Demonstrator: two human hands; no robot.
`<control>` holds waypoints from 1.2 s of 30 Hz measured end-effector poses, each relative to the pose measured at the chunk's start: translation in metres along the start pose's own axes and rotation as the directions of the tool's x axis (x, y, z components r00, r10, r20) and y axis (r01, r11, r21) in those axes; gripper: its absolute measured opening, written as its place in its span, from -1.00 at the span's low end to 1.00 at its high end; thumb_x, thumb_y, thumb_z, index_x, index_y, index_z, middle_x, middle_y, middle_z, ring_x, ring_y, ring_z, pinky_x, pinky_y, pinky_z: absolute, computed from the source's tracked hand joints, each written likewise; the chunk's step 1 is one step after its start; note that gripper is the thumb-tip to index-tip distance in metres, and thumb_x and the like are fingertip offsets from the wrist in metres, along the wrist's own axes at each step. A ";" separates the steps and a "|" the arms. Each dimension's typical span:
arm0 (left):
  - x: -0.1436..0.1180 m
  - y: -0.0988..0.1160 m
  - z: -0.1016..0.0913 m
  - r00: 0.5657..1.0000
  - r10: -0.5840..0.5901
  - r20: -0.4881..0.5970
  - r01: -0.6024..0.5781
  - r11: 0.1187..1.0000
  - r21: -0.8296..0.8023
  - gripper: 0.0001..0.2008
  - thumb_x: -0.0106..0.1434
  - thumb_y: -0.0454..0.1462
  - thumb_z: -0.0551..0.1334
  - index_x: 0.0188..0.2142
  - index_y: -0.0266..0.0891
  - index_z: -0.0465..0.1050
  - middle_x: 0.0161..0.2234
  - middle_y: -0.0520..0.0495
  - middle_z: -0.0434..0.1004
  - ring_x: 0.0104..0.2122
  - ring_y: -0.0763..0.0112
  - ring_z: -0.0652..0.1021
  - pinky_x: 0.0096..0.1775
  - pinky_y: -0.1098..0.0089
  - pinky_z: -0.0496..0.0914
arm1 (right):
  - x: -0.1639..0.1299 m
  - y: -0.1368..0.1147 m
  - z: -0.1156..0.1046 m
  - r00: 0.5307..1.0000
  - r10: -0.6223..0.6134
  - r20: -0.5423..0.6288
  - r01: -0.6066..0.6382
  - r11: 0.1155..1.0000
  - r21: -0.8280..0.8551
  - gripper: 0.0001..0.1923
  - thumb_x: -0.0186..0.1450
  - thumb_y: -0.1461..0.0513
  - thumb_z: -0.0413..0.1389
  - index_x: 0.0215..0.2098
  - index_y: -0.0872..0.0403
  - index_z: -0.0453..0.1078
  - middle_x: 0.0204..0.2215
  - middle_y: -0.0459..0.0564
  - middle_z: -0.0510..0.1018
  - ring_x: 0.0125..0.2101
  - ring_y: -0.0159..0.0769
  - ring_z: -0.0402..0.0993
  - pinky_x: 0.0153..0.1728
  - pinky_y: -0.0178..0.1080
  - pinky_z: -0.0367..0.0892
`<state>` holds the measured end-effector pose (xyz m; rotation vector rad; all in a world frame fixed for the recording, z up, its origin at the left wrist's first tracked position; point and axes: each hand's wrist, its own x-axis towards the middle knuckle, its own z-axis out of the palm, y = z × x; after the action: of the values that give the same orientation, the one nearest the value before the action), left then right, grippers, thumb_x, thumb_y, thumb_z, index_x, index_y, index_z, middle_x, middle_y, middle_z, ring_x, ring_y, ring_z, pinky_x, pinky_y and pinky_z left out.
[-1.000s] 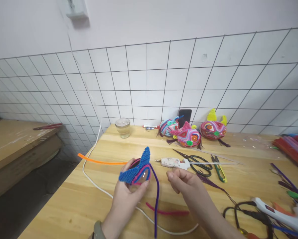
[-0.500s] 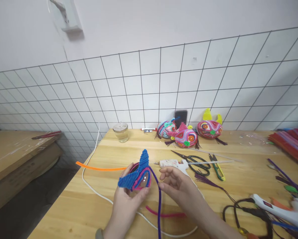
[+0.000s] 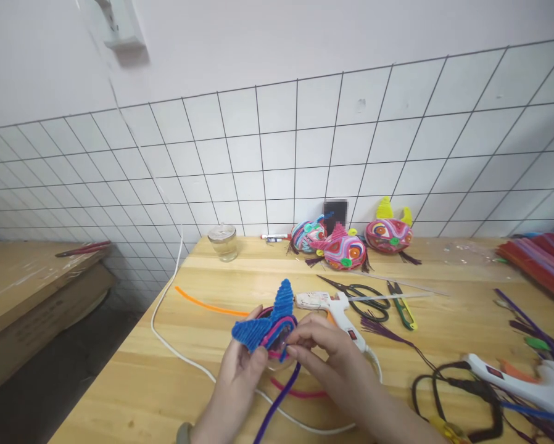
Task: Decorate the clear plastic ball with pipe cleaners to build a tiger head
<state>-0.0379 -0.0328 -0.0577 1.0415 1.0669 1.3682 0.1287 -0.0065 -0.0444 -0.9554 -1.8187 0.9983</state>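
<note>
My left hand (image 3: 238, 371) is closed around a rounded craft animal head (image 3: 279, 330) with two blue fuzzy ears and pink and blue fuzzy strips curving on its clear front. My right hand (image 3: 339, 361) pinches at that front, thumb and index finger on the purple pipe cleaner (image 3: 281, 394). The strip hangs down from there towards the bottom edge of the view. The fingertips partly hide where it meets the head. A pink pipe cleaner (image 3: 305, 393) lies on the table beneath the hands, and an orange pipe cleaner (image 3: 207, 305) extends left from behind my left hand.
A white glue gun (image 3: 337, 302) lies just beyond my right hand, beside black scissors (image 3: 364, 296) and green-yellow snips (image 3: 403, 308). Finished craft heads (image 3: 344, 250) and a lidded glass (image 3: 223, 242) stand at the back. Another glue gun (image 3: 512, 382) and cords lie right. A white cable (image 3: 175, 345) crosses the left.
My right hand has moved left onto the front of the craft head, bringing the purple pipe cleaner against it. The strip's loose end has swung left. The head has shifted slightly right and tilted.
</note>
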 end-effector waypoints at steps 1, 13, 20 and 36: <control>0.000 0.001 0.000 1.000 -0.004 -0.004 0.004 1.000 0.003 -0.39 0.09 -0.01 0.29 0.10 -0.19 0.33 0.12 -0.26 0.41 0.11 0.04 0.39 0.12 0.15 0.29 | 0.000 0.000 -0.001 1.000 0.011 0.001 -0.011 1.000 0.015 -0.91 0.24 0.28 0.12 -0.34 0.02 0.49 -0.44 -0.05 0.45 -0.40 -0.29 0.41 -0.37 -0.28 0.34; -0.002 -0.001 -0.001 0.996 -0.030 0.089 0.034 0.998 -0.047 -0.29 0.08 -0.22 0.36 0.20 -0.13 0.15 0.16 -0.24 0.34 0.11 0.10 0.40 0.13 0.16 0.26 | 0.000 -0.003 0.003 0.993 0.109 -0.036 -0.107 0.993 0.042 -0.97 0.20 0.28 0.14 -0.41 0.05 0.37 -0.48 -0.11 0.40 -0.44 -0.32 0.36 -0.37 -0.27 0.31; -0.002 -0.005 0.003 1.000 0.003 -0.011 -0.004 0.997 -0.083 -0.36 0.02 -0.22 0.39 0.10 -0.19 0.27 0.11 -0.25 0.41 0.07 0.06 0.44 0.09 0.16 0.31 | 0.000 0.000 0.005 0.984 0.179 -0.021 -0.170 0.961 0.219 -0.88 0.18 0.27 0.15 -0.30 0.05 0.32 -0.46 -0.13 0.38 -0.42 -0.34 0.34 -0.36 -0.28 0.31; -0.002 -0.009 -0.005 0.984 0.076 0.160 -0.070 0.997 -0.037 -0.30 0.01 -0.27 0.40 0.12 -0.09 0.17 0.17 -0.19 0.30 0.16 0.09 0.32 0.14 0.20 0.24 | 0.006 0.002 0.006 0.958 0.285 -0.021 -0.241 0.845 0.477 -0.69 0.13 0.08 0.25 -0.32 0.04 0.25 -0.51 -0.20 0.34 -0.47 -0.39 0.32 -0.41 -0.31 0.26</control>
<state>-0.0405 -0.0346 -0.0672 1.1573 0.8926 1.3302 0.1218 -0.0023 -0.0464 -0.9356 -1.2924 1.4616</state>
